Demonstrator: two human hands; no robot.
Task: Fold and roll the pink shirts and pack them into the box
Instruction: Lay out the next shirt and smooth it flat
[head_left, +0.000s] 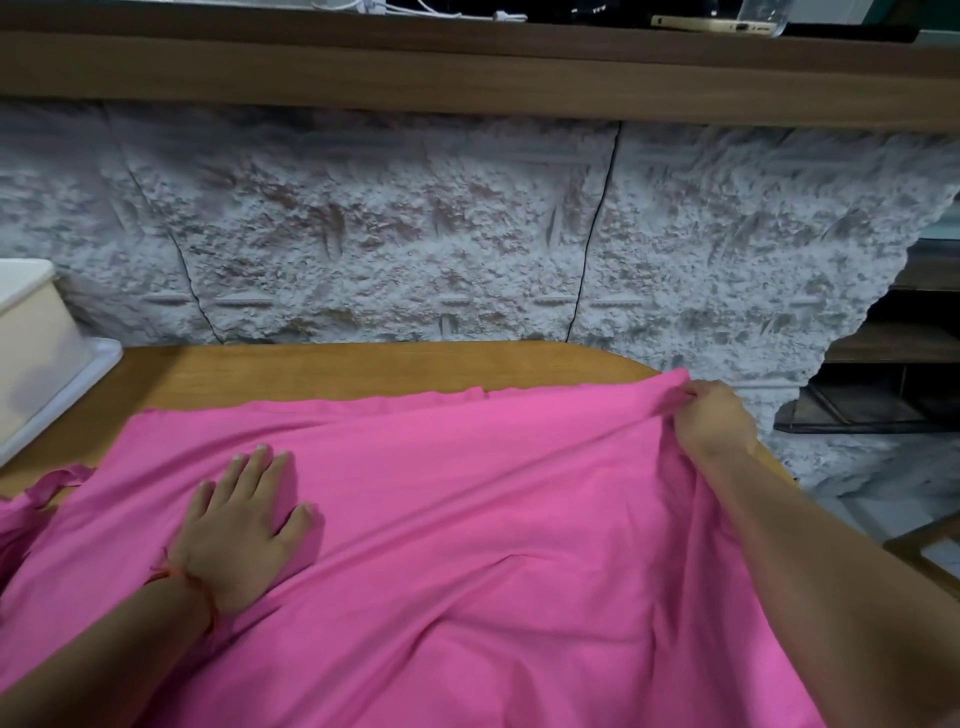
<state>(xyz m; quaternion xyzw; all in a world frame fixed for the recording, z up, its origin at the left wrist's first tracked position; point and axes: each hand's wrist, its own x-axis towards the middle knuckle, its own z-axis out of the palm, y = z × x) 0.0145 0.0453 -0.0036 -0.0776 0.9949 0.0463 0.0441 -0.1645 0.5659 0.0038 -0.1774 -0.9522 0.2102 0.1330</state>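
A pink shirt (467, 519) lies spread over the wooden table (311, 369), covering most of its near part. My left hand (239, 525) rests flat on the cloth at the left, fingers straight and spread. My right hand (711, 415) pinches the shirt's far right corner at the table's right edge and lifts it slightly, so folds run from there toward me. A cream box (28, 332) stands at the far left on a white lid or tray (67, 395). More pink cloth (31, 499) bunches at the left edge.
A rough white textured wall panel (415, 234) rises right behind the table. Above it runs a wooden shelf (467, 67) with cables and a phone. Dark shelving (883, 364) shows at the right, past the table's edge.
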